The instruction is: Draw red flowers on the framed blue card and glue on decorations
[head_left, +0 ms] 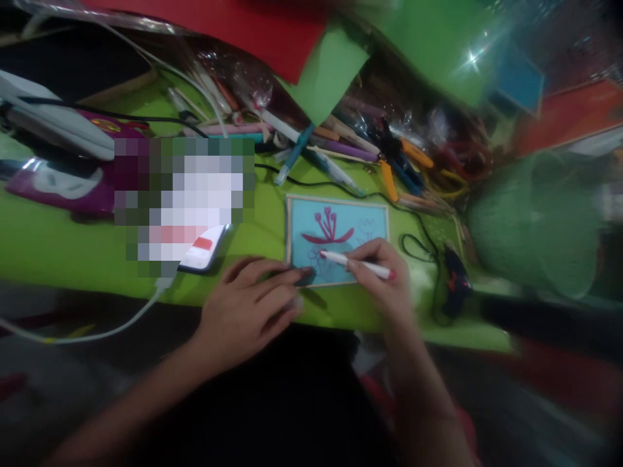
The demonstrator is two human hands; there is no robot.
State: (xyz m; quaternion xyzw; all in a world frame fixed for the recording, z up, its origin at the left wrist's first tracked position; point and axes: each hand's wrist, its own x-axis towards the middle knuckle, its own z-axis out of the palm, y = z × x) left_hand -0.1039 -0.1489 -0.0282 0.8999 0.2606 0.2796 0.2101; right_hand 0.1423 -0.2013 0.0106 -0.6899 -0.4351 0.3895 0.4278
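Observation:
A small blue panel [304, 224] with a thin wooden border lies on the green table. It bears a coloured-in flower drawing [328, 235] in dark red, with fainter line sketches below and to its right. My right hand [384, 269] is closed round a white marker [370, 266] with a red end, its tip touching the sketch under the flower. My left hand [256, 298] rests with fingers stretched out, the fingertips on the panel's lower left corner.
Left of the panel lies a lit phone [202, 250], partly pixelated, with a white cable [131, 321]. Pens, sticks and orange-handled scissors [387, 178] crowd the back. A green container [530, 227] stands right, near a dark glue-gun-like tool [456, 279]. A black cord [335, 185] runs behind the panel.

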